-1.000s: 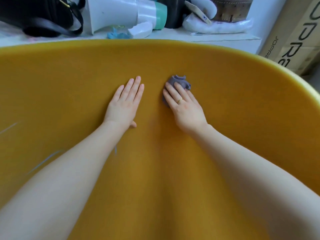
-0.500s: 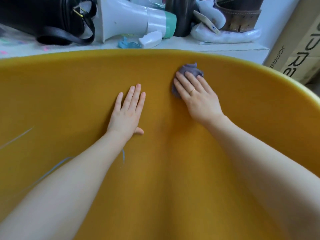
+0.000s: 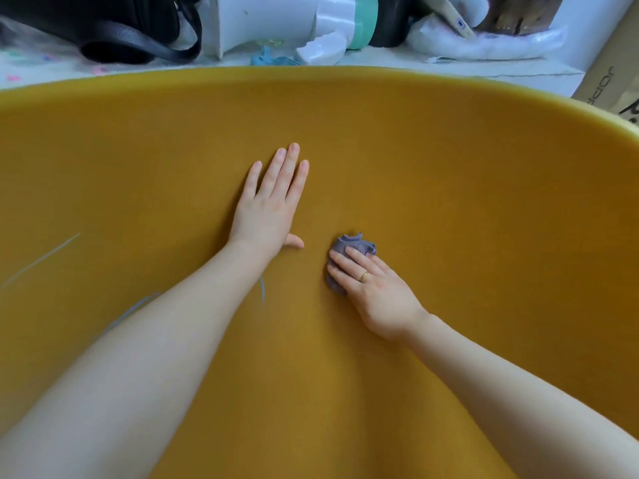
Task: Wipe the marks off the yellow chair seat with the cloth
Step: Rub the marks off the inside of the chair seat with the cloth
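Observation:
The yellow chair seat (image 3: 449,188) fills most of the view. My left hand (image 3: 268,209) lies flat on it near the middle, fingers together and pointing away, holding nothing. To its lower right my right hand (image 3: 373,288), with a ring on one finger, presses a small crumpled purple-grey cloth (image 3: 352,245) against the seat. Pale blue-grey marks show on the seat: a long line at the far left (image 3: 41,259), a fainter line beside my left forearm (image 3: 133,307), and a short stroke just right of that forearm (image 3: 262,288).
Beyond the seat's far rim a white surface holds a black bag with a strap (image 3: 103,25), a white and green megaphone (image 3: 294,19), a dark cylinder, white wrapping (image 3: 484,43) and a blue scrap (image 3: 273,60). A cardboard box (image 3: 615,81) stands at the right.
My right hand has slid the cloth from the far rim of the seat back toward me, to beside my left wrist. My left hand stays planted.

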### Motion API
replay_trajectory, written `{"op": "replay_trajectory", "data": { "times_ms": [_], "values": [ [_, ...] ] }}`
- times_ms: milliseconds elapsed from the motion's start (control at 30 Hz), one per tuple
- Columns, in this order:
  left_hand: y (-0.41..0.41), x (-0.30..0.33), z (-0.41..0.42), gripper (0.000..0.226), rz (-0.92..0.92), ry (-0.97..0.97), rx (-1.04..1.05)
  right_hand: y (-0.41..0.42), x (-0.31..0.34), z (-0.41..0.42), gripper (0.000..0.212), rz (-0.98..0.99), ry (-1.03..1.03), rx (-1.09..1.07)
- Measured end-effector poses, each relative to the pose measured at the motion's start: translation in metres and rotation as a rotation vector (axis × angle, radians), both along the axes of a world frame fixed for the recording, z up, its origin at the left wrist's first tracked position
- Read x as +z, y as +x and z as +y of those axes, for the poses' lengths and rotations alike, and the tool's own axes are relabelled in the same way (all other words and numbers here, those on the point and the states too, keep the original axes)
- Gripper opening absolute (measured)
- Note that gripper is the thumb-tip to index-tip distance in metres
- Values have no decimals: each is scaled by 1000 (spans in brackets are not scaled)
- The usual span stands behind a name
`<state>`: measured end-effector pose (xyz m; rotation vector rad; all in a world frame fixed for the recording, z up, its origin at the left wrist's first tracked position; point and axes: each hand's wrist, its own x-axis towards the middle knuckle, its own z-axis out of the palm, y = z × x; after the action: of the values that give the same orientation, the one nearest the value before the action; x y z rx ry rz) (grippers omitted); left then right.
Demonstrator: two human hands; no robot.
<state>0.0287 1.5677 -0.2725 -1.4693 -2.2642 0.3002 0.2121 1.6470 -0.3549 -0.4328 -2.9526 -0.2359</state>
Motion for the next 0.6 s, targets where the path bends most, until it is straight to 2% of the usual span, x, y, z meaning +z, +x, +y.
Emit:
{"op": "replay_trajectory", "data": {
  "times_ms": [133,267,367,500,600],
  "values": [
    [6,1,-1,124,-39,6,23,4,18,12,59,-164,101,131],
    [5,0,-2,124,-38,32,45,-18,59,49,51,22,251,12],
    [2,-3,-3,129,-90,97,121,-39,88,67,49,238,314,-86],
    [-7,-8,-2,133,-87,152,117,-63,97,70,55,455,181,-172],
    [-13,-9,1,131,-104,159,94,-60,63,62,56,414,110,-95]
  ]
}}
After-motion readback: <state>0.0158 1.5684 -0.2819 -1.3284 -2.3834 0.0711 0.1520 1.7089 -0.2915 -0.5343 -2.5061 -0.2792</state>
